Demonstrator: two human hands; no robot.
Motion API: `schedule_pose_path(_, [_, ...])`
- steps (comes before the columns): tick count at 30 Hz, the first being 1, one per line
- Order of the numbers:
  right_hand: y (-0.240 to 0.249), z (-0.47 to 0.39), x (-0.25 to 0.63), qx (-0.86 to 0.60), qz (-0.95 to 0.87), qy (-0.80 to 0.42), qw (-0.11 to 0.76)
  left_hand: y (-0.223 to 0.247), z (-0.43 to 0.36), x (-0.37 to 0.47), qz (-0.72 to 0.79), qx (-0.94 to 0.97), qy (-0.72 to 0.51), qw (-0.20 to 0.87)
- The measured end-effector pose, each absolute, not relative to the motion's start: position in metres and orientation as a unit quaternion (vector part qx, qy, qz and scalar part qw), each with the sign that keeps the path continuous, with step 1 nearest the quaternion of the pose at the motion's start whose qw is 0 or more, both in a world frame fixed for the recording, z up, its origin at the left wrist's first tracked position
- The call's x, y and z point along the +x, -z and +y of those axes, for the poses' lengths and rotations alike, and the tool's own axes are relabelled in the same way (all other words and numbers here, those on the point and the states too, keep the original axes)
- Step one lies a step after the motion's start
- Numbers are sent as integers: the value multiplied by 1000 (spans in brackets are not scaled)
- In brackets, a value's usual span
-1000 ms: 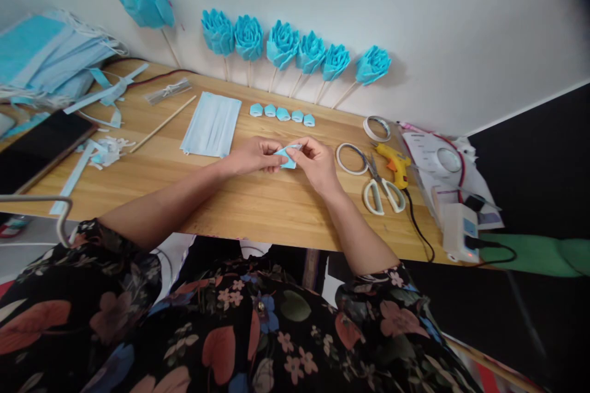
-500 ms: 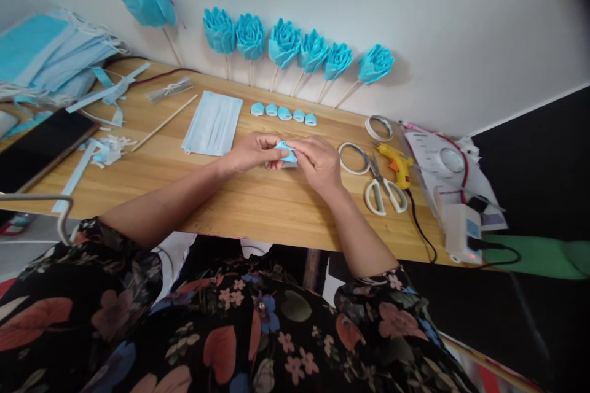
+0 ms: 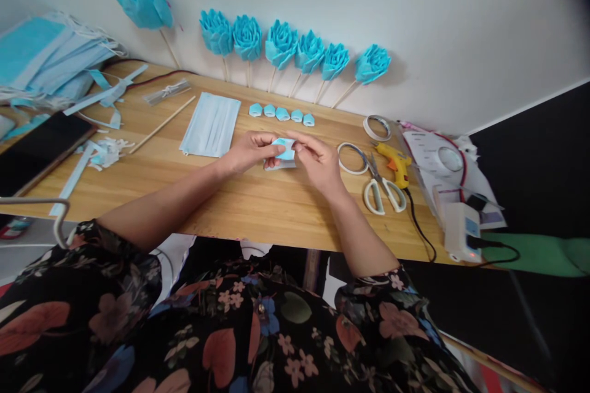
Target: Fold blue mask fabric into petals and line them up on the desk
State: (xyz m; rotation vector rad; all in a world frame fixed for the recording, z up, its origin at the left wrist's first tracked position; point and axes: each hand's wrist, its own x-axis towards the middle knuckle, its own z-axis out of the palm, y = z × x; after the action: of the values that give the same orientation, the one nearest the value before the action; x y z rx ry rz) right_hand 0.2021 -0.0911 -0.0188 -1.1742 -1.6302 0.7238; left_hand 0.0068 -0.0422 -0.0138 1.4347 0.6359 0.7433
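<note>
A small folded piece of light blue material point(image 3: 286, 148) is pinched in my left hand point(image 3: 249, 152), the thumb pressed on top of it. My right hand point(image 3: 318, 159) closes on the same piece at its right edge with thumb and fingertips. Both hands are just above the wooden table point(image 3: 258, 202). Beyond them lies a row of several small folded blue pieces point(image 3: 282, 114). A flat pleated blue mask point(image 3: 212, 124) rests to the left of my left hand.
Blue flowers on sticks point(image 3: 281, 44) lean against the wall. Scissors point(image 3: 377, 181), tape rolls point(image 3: 353, 158) and a yellow glue gun point(image 3: 397, 166) with a cord lie right. Left are a phone point(image 3: 41, 150), a thin stick point(image 3: 162, 124), scraps and a mask pile point(image 3: 55, 61).
The thumb and fingers of my right hand have shifted on the blue piece, which now shows more of its flat face. My left hand still holds it. The view has moved slightly.
</note>
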Motion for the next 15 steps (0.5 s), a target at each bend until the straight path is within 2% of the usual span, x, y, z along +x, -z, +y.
schedule_pose_path(3, [21,-87,205,-476,-579,-447,489,14,-41,6,283,637,-334,635])
schedule_pose_path(6, [21,-85,206,-462,-532,-518,485,14,-40,6,278,643,-331,633])
schedule_pose_path(10, [18,-85,202,-446,-514,-536,499,16,-39,7,272,659,-309,630])
schedule_pose_path(15, [22,-87,198,-475,-548,-475,499,15,-41,6,274,694,-267,611])
